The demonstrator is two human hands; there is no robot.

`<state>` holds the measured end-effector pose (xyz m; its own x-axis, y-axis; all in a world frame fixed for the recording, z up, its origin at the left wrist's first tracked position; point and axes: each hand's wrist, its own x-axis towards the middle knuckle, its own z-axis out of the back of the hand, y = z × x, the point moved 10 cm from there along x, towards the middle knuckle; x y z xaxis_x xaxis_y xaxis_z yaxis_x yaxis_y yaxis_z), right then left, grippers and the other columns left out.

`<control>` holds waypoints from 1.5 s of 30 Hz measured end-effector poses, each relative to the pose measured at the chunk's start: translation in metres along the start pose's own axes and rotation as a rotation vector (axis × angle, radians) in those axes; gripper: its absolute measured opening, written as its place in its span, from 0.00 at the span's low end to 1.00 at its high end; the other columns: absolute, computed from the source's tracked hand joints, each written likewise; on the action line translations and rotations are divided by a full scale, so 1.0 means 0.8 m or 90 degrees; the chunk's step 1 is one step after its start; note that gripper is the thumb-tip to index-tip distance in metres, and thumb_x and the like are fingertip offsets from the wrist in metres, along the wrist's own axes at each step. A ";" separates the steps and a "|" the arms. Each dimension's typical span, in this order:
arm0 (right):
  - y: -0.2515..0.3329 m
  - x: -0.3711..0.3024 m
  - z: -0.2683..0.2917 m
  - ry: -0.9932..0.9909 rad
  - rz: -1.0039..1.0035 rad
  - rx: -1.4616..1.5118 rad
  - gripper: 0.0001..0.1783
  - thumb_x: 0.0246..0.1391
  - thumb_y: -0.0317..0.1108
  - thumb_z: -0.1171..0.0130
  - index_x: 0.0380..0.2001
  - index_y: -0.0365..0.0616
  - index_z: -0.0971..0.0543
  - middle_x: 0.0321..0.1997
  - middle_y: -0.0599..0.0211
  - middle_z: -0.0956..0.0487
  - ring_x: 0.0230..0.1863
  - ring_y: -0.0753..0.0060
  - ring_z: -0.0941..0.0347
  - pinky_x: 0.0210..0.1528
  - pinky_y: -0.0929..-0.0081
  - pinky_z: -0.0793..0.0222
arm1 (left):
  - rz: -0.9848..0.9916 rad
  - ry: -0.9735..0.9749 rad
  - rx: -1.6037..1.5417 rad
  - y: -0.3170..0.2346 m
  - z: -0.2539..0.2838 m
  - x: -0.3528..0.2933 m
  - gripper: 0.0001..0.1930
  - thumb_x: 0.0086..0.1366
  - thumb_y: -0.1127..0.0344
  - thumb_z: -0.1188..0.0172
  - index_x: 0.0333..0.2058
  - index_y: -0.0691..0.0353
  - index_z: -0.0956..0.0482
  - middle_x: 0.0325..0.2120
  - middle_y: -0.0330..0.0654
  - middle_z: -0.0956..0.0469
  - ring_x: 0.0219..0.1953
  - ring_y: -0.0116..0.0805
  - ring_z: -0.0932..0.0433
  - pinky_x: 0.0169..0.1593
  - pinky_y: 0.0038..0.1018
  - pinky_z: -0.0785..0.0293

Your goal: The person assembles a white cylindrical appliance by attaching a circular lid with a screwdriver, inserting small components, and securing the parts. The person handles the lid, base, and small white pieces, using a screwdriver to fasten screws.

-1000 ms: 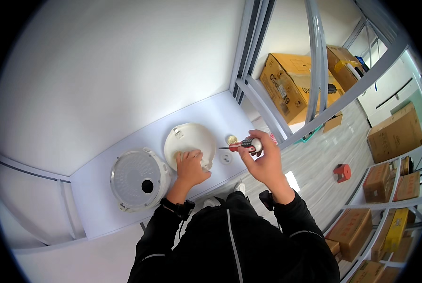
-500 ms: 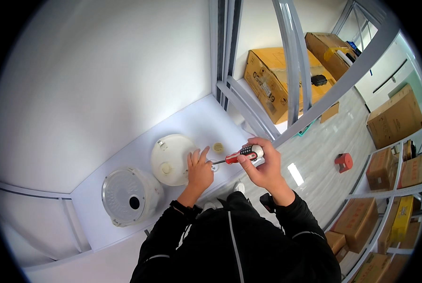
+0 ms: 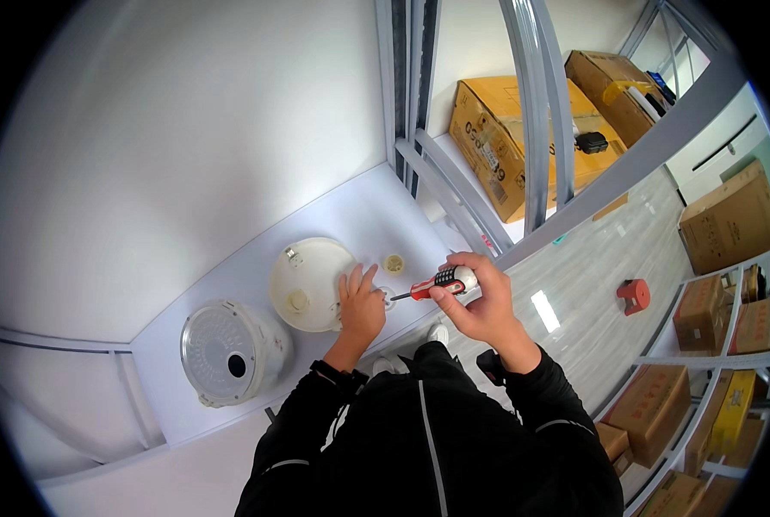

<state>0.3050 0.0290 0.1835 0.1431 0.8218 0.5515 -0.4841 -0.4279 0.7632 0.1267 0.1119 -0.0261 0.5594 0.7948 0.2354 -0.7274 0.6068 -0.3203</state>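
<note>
Screwdriver point(image 3: 441, 283), red, black and white with a slim shaft point(image 3: 400, 297), is gripped in the right hand point(image 3: 486, 306). The left hand point(image 3: 362, 311) has fingers extended; any grip is unclear.

"Grey streaked floor point(image 3: 587, 271), right side?"
"One red stool point(image 3: 633, 295), standing."
"Metal shelving point(image 3: 704, 362), lower right?"
"Brown cardboard cartons point(image 3: 652, 401); one yellow box point(image 3: 733, 412) among them."
"Behind the metal frame point(image 3: 534, 112)?"
"One large orange-brown carton point(image 3: 491, 159), small black object point(image 3: 590, 142) atop."
</note>
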 end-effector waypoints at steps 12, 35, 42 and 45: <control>0.004 -0.011 0.008 -0.107 0.032 0.029 0.24 0.56 0.31 0.24 0.51 0.37 0.24 0.42 0.56 0.14 0.39 0.68 0.16 0.43 0.72 0.21 | 0.059 -0.173 -0.326 0.015 0.083 0.000 0.05 0.65 0.71 0.33 0.39 0.62 0.18 0.42 0.47 0.14 0.48 0.50 0.17 0.55 0.42 0.23; 0.028 -0.033 -0.071 -0.080 -0.053 0.260 0.24 0.67 0.30 0.36 0.60 0.38 0.34 0.50 0.53 0.19 0.51 0.68 0.21 0.53 0.68 0.20 | 0.132 -0.266 -0.760 0.075 0.165 -0.095 0.08 0.69 0.79 0.34 0.46 0.69 0.14 0.40 0.43 0.12 0.39 0.25 0.16 0.42 0.20 0.22; 0.032 -0.032 -0.079 -0.077 -0.101 0.322 0.26 0.67 0.28 0.35 0.62 0.38 0.35 0.49 0.58 0.20 0.50 0.70 0.22 0.55 0.68 0.25 | 0.176 -0.238 -0.801 0.082 0.169 -0.106 0.09 0.71 0.77 0.35 0.48 0.71 0.16 0.40 0.45 0.13 0.41 0.29 0.14 0.46 0.23 0.19; 0.030 -0.033 -0.087 -0.042 -0.125 0.346 0.27 0.67 0.29 0.36 0.63 0.39 0.35 0.53 0.56 0.22 0.53 0.69 0.24 0.58 0.68 0.26 | 0.198 -0.228 -0.816 0.086 0.169 -0.110 0.09 0.72 0.76 0.36 0.49 0.71 0.16 0.39 0.45 0.13 0.42 0.29 0.14 0.48 0.23 0.19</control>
<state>0.2296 0.0236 0.1637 0.2468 0.8878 0.3885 0.0665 -0.4155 0.9071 -0.0265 0.0849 0.0547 0.1664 0.9734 0.1572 0.1818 0.1264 -0.9752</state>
